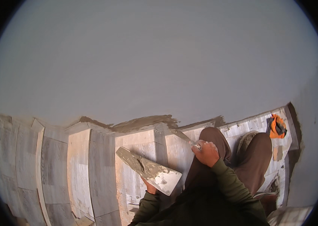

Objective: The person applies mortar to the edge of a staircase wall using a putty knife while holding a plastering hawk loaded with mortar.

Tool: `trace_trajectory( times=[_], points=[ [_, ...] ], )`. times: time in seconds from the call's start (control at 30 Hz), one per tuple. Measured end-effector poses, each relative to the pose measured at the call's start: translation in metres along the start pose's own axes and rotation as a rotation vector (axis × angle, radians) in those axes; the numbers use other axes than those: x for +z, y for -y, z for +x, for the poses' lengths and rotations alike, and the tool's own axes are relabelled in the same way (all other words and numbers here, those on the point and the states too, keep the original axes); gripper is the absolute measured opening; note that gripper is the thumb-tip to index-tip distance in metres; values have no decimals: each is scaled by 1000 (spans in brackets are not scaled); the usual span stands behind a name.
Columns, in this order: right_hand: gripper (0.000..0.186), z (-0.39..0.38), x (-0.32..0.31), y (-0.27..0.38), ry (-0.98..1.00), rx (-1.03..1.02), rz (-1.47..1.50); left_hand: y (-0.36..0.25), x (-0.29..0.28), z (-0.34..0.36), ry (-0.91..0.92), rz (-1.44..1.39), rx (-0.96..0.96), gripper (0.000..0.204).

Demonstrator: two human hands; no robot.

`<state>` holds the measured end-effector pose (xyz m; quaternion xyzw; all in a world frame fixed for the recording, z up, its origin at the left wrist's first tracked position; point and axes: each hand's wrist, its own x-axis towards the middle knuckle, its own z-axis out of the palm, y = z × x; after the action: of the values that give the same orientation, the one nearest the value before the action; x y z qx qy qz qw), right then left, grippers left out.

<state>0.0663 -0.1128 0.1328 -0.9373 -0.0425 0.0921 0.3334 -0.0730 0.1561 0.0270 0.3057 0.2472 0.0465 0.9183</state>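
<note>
My left hand (149, 185) is closed beneath a flat rectangular plastering trowel (171, 180), mostly hidden by it. Grey-brown mortar (140, 162) covers much of the trowel's upper face; its near right end is barer. In my right hand (206, 152), fingers wrapped round the handle, is a putty knife (181, 135). Its blade points up and left to the joint where the steps meet the wall. Fresh mortar (144, 122) is smeared along that joint, ragged at its upper edge. Mortar stains mark my right fingers.
A smooth grey wall (159, 60) rises in front. Wood-look tiled steps (102, 169) run down to the left. An orange and black bag or cloth (277, 126) lies at the right, near the corner with a side wall (313, 132). My bent knees (258, 154) are close to the wall.
</note>
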Motion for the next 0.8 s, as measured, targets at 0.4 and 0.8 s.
trace_trajectory(
  times=[0.4, 0.8],
  points=[
    [38, 43, -16, 15, 171, 51, 56, 25, -4, -5, -125, -1, 163, 45],
    [28, -21, -32, -4, -9, 86, 189, 20, -20, 1, -41, 14, -176, 49]
  ],
)
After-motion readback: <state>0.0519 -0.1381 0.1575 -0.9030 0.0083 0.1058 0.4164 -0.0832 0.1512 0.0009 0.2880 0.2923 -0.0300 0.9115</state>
